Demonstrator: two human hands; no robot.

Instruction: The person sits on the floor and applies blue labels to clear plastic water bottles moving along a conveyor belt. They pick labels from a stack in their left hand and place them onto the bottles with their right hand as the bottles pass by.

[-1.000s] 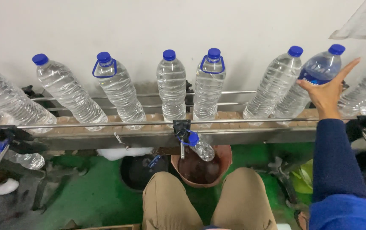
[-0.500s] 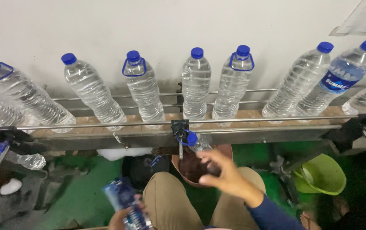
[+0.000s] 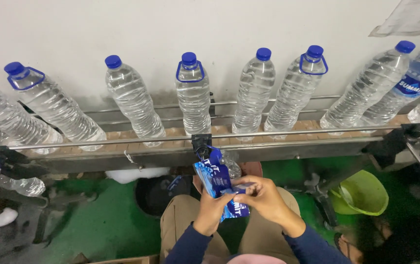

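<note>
Both hands are low in the middle, above the knees. The left hand [image 3: 213, 208] grips a stack of blue labels [image 3: 219, 186] from below, fingers curled around it. The right hand [image 3: 263, 195] pinches the top label. Far behind, clear bottles [image 3: 193, 98] with blue caps stand on the belt [image 3: 171, 133]. One bottle at the far right has a blue label [image 3: 411, 84].

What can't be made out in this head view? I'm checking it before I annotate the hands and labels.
- Stack of blue labels: lower part hidden behind both hands.
- Left hand and right hand: palms hidden, only backs show.
- Leftmost bottle: cut off by the frame's left edge.
- Small bottle under the conveyor rail: mostly hidden by the labels.
</note>
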